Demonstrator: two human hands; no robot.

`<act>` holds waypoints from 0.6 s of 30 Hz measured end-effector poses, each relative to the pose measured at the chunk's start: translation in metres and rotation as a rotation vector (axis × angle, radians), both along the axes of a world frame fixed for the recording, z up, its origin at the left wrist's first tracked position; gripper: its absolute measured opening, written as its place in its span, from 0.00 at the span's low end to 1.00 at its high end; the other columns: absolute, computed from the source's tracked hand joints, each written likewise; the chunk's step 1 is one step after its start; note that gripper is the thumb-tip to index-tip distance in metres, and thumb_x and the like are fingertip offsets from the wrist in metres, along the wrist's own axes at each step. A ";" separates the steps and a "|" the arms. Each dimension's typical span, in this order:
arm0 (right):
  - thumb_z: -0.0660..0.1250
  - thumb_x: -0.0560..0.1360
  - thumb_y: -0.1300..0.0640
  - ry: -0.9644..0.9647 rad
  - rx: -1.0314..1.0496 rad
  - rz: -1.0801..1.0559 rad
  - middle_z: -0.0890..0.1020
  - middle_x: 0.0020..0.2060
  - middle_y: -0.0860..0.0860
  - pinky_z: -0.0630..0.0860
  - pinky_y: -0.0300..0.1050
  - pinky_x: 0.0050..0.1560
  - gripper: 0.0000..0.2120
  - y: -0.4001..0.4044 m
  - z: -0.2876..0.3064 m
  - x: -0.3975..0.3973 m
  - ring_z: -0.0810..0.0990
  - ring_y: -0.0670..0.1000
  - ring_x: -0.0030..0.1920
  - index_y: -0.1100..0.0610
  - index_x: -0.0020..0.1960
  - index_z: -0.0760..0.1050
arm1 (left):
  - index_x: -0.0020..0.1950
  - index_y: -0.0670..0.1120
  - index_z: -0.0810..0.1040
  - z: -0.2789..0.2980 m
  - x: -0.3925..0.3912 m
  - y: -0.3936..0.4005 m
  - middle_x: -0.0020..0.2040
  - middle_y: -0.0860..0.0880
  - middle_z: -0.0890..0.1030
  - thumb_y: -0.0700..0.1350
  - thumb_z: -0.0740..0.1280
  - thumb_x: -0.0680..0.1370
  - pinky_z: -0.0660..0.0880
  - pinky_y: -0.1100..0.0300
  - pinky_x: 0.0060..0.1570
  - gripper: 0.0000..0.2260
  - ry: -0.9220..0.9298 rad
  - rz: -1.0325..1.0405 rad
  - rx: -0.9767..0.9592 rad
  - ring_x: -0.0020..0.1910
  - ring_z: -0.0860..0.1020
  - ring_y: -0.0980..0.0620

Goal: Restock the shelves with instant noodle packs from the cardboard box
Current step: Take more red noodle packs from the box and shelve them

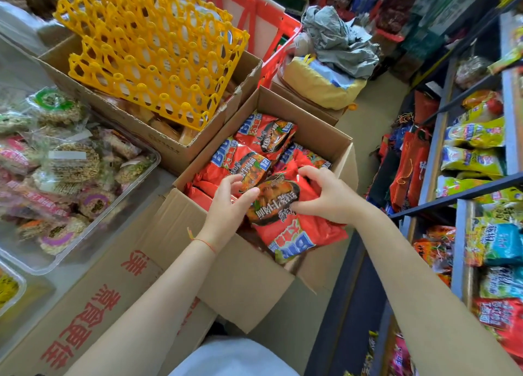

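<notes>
An open cardboard box [317, 129] in the middle holds several red instant noodle packs [263, 138]. The nearest red pack [285, 231] lies tilted over the box's near right edge. My left hand [232, 203] grips its left side with curled fingers. My right hand [325, 197] grips its upper right part, fingers curled over the top and thumb below. The shelves [435, 155] stand on the right, stocked with yellow, green and red packs.
A second cardboard box [169, 146] with yellow plastic egg trays [152, 53] stands behind on the left. A clear tray of wrapped round rice cakes [65, 172] lies at the left. A red crate [271, 33] and a bundle of bags [328, 78] block the aisle's far end.
</notes>
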State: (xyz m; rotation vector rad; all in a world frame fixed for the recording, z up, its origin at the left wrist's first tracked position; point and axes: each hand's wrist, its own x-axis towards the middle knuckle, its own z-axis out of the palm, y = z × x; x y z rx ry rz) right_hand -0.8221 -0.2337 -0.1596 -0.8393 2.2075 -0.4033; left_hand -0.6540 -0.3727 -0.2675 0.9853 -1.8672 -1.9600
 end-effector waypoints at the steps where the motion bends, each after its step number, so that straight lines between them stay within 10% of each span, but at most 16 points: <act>1: 0.77 0.69 0.45 -0.086 -0.071 -0.107 0.75 0.61 0.47 0.80 0.52 0.57 0.30 0.009 0.007 -0.005 0.80 0.50 0.57 0.40 0.66 0.67 | 0.70 0.54 0.67 0.005 -0.003 0.003 0.64 0.52 0.74 0.68 0.67 0.66 0.72 0.58 0.61 0.36 -0.005 0.003 0.063 0.63 0.74 0.56; 9: 0.70 0.70 0.59 -0.670 -0.637 -0.734 0.85 0.55 0.58 0.84 0.55 0.47 0.22 0.091 0.008 0.012 0.86 0.59 0.50 0.50 0.64 0.74 | 0.68 0.47 0.74 0.026 -0.037 0.042 0.60 0.47 0.83 0.58 0.62 0.79 0.75 0.47 0.64 0.22 0.036 -0.347 0.769 0.59 0.81 0.47; 13: 0.72 0.69 0.55 -0.673 -0.657 -0.966 0.84 0.56 0.61 0.82 0.59 0.53 0.29 0.140 -0.008 0.035 0.85 0.61 0.50 0.55 0.69 0.71 | 0.65 0.48 0.79 0.040 -0.036 0.075 0.64 0.42 0.81 0.60 0.63 0.75 0.78 0.48 0.61 0.24 0.119 -0.512 0.924 0.62 0.80 0.44; 18: 0.66 0.78 0.55 -0.446 -0.693 -1.193 0.87 0.44 0.55 0.82 0.45 0.35 0.15 0.198 0.005 0.067 0.87 0.55 0.40 0.57 0.64 0.76 | 0.69 0.47 0.76 0.050 -0.039 0.123 0.63 0.43 0.81 0.56 0.73 0.70 0.80 0.47 0.55 0.29 0.100 -0.571 0.838 0.59 0.81 0.42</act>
